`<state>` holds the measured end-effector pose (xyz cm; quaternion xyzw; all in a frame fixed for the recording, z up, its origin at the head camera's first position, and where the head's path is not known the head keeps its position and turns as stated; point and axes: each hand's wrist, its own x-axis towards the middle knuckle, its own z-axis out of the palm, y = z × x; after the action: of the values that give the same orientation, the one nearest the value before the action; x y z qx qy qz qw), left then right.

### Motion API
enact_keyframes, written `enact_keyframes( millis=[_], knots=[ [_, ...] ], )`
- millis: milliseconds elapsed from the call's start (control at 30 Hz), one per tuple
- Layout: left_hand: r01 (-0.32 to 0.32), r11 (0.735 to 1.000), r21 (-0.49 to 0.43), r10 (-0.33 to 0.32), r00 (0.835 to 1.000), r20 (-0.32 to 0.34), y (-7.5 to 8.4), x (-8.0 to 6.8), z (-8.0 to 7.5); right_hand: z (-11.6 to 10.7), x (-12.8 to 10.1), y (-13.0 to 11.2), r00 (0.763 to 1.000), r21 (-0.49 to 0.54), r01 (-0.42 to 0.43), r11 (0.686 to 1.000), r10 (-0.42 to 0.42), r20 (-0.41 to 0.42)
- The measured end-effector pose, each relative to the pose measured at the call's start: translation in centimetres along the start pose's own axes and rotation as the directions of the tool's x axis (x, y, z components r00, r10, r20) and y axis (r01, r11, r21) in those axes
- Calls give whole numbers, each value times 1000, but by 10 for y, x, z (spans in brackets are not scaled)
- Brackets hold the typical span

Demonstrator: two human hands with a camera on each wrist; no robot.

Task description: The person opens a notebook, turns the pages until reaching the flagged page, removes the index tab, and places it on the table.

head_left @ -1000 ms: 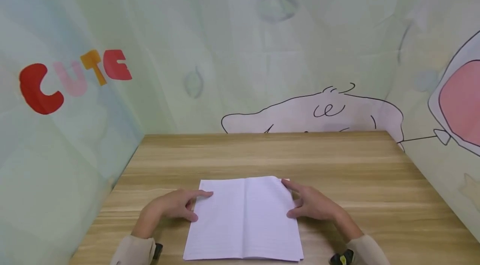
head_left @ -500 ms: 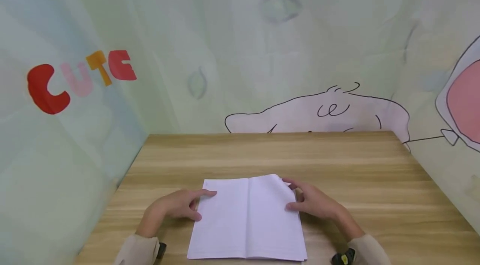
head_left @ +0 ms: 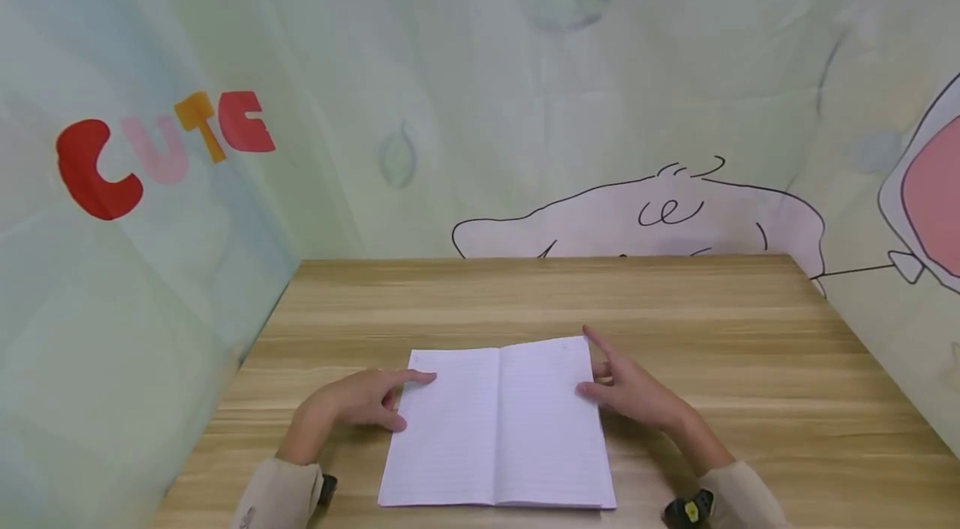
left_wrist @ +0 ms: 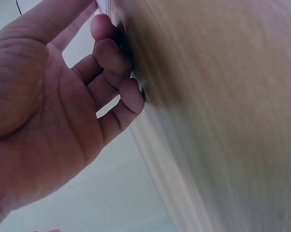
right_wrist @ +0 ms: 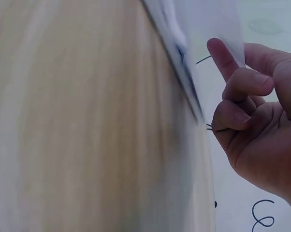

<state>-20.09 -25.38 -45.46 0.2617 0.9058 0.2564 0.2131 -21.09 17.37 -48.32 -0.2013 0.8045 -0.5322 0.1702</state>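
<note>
An open notebook (head_left: 497,425) with lined white pages lies on the wooden table (head_left: 540,296), near its front edge. My left hand (head_left: 358,401) rests on the table at the notebook's left side. Its index fingertip touches the upper left corner, and the other fingers (left_wrist: 117,72) are loosely bent against the wood. My right hand (head_left: 633,391) is at the right edge. Its thumb lies on the right page and its index finger points up along the edge. In the right wrist view a white sheet (right_wrist: 210,24) stands between thumb and index finger (right_wrist: 222,58), with the other fingers curled.
Printed fabric walls close in the table on the left, back and right, the left one with coloured letters (head_left: 161,150). Bare wood stretches behind the notebook to the back wall. Beige sleeves (head_left: 273,496) cover both forearms.
The right page, bulged upward half a second ago, now lies flatter. My right index finger has straightened along the edge. The left hand has hardly moved.
</note>
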Motion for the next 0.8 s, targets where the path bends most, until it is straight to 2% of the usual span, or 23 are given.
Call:
enact_keyframes(
  millis=[133, 233, 500, 800],
  knots=[
    [0, 1000, -6, 0, 1000, -1, 0, 0, 1, 1, -3, -6, 994, 155, -111, 982, 113, -7],
    [2, 1000, -3, -2, 1000, -1, 0, 1, 1, 1, -5, -10, 988, 226, -151, 962, 151, 17],
    [17, 1000, 5, -17, 1000, -3, 1, 0, 1, 4, -10, -15, 990, 246, -131, 960, 113, 83],
    [19, 1000, -3, -19, 1000, -9, 2, -1, 3, 7, -9, -19, 997, 271, -82, 959, 76, 31]
  ],
)
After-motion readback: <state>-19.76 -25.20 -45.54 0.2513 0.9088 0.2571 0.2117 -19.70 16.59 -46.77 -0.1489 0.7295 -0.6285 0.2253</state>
